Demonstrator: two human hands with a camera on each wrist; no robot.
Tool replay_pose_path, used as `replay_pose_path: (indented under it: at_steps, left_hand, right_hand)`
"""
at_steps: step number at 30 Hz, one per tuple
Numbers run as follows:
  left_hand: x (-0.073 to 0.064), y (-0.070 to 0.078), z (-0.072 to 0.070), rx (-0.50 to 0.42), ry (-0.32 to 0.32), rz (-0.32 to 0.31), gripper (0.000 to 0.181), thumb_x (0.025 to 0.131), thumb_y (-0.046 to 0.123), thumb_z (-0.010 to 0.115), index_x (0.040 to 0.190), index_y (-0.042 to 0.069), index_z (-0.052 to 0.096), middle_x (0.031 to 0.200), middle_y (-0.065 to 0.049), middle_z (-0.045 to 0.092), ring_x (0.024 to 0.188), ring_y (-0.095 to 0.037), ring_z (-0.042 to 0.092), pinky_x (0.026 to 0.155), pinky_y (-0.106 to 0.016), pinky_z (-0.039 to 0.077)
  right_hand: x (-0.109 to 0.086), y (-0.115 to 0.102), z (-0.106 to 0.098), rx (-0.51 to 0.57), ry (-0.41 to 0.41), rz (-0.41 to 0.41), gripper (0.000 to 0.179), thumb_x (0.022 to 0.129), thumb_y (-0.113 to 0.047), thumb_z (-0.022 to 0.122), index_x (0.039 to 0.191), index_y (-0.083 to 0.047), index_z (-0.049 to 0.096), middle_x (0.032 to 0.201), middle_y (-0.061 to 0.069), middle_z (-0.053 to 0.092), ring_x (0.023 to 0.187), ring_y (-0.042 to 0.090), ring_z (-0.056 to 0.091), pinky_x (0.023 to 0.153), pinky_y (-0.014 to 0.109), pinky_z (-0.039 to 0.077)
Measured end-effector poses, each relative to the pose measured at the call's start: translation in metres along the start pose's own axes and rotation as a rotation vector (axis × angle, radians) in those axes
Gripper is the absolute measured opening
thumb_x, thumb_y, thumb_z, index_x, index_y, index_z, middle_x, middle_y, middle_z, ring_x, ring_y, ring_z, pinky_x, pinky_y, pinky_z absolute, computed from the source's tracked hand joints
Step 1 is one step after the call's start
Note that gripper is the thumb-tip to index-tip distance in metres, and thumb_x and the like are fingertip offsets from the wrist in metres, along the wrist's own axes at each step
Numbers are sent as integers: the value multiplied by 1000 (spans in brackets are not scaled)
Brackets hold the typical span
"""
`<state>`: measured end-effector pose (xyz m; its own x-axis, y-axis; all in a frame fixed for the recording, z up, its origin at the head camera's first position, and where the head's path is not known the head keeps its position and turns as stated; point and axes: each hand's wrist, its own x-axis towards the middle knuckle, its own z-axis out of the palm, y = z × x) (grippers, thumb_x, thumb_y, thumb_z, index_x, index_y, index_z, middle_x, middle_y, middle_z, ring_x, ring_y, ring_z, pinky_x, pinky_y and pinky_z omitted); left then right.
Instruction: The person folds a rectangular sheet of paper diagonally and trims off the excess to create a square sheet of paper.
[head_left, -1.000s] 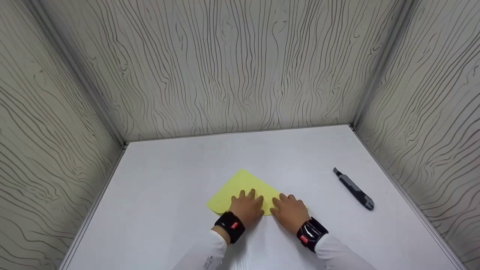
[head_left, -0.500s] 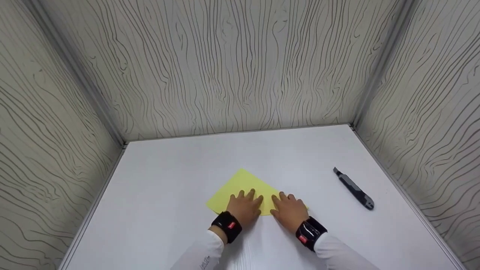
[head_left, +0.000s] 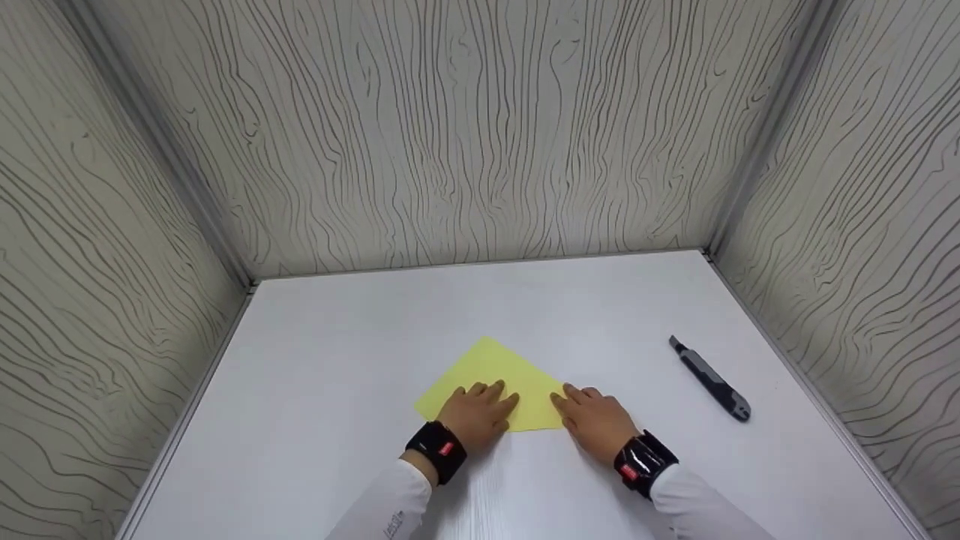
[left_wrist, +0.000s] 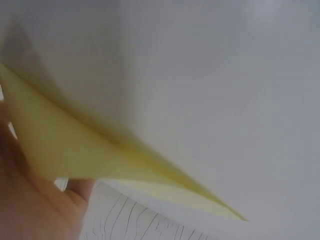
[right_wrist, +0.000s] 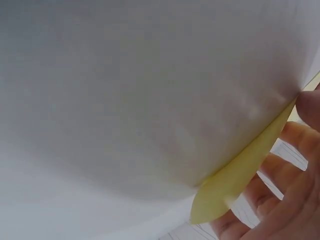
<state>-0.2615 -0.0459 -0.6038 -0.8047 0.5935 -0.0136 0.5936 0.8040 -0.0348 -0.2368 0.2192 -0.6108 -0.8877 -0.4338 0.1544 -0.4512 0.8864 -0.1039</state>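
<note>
A sheet of yellow paper (head_left: 484,367), doubled into a triangle, lies on the white table with its peak pointing away. My left hand (head_left: 472,421) rests on its left half, fingers spread. Over the right corner lies my right hand (head_left: 598,427), fingertips on the paper and that corner hidden beneath it. In the left wrist view, the paper (left_wrist: 75,145) shows two layers slightly parted toward one corner, with part of the left hand (left_wrist: 37,205) beside it. The right wrist view has the other paper corner (right_wrist: 235,175) under the fingers of the right hand (right_wrist: 290,200).
A grey and black utility knife (head_left: 710,379) lies on the right of the white table (head_left: 337,360), its blade end pointing away. Wood-grain panels (head_left: 465,135) stand at the back and both sides. Each wrist wears a black band.
My hands have slid apart along the paper's near edge, the left toward the left and the right toward the right. More of the paper's middle shows between them.
</note>
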Motion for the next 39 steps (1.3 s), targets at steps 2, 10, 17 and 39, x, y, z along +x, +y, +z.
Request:
replay_pose_path:
  at_steps: [2, 10, 17, 39]
  left_hand:
    - [-3, -2, -3, -22, 2, 15, 47, 114, 36, 51, 160, 30, 54, 164, -5, 55, 145, -28, 58, 113, -54, 53]
    - [-5, -1, 2, -47, 32, 25, 46, 114, 31, 49, 159, 29, 56, 163, -6, 57, 146, -29, 59, 115, -56, 52]
    - [-3, 1, 2, -9, 36, 13, 44, 114, 32, 51, 157, 28, 59, 160, -6, 60, 143, -28, 61, 112, -55, 54]
    - [-3, 7, 0, 137, 33, 13, 42, 113, 29, 52, 154, 27, 61, 155, -6, 63, 142, -27, 60, 112, -54, 54]
  right_hand:
    - [-1, 1, -1, -11, 16, -9, 38, 105, -16, 68, 143, -8, 70, 146, 21, 68, 121, 41, 68, 91, 60, 59]
    - [1, -6, 3, -140, -14, -2, 36, 106, -17, 66, 141, -10, 71, 141, 18, 71, 123, 37, 70, 106, 59, 54]
    - [-5, -20, 4, -89, -71, -32, 36, 105, -17, 66, 141, -10, 71, 141, 22, 69, 128, 42, 67, 109, 67, 51]
    - [-33, -7, -16, 129, -210, 27, 51, 109, -45, 60, 146, -11, 68, 154, 26, 61, 143, 49, 57, 116, 67, 46]
